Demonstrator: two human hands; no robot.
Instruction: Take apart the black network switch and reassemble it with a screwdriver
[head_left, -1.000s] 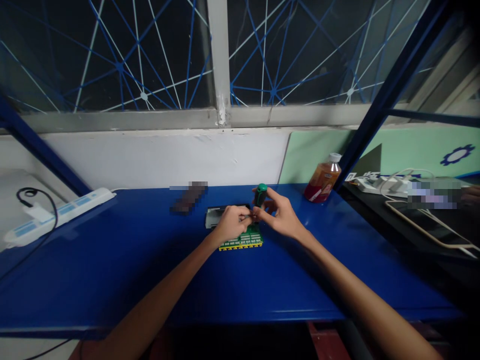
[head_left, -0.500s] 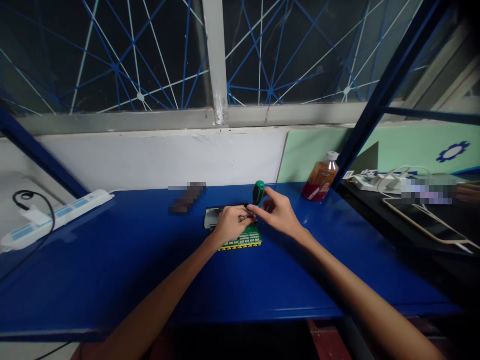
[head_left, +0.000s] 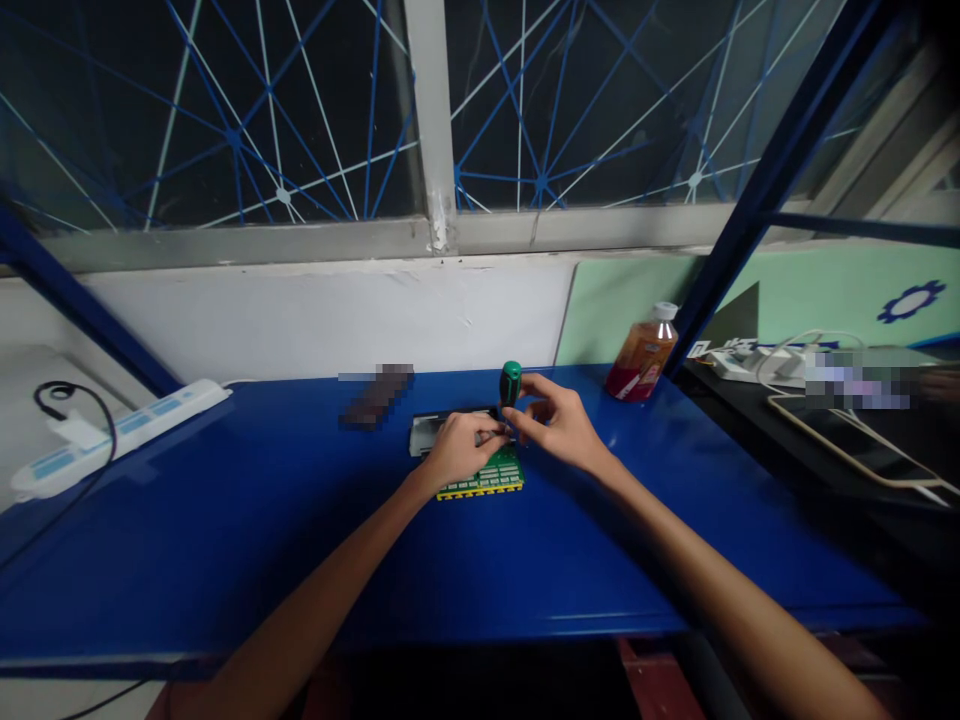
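Observation:
A green circuit board (head_left: 487,475) with a yellow front edge lies on the blue table (head_left: 225,520). My left hand (head_left: 459,446) rests on its far end, fingers curled and pinched on a small grey part I cannot make out. My right hand (head_left: 553,424) pinches the shaft of a green-handled screwdriver (head_left: 510,383), which stands nearly upright with its tip down by my left fingers. A flat grey and black device (head_left: 426,431) lies just behind my left hand.
An orange drink bottle (head_left: 642,355) stands at the back right by a blue frame post. A white power strip (head_left: 112,430) with a black cable lies at the far left. Cables and a tablet (head_left: 847,440) cover the dark bench to the right.
The screwdriver handle has tipped slightly left, closer to upright, and my right fingers have shifted on it. My left hand stays on the board.

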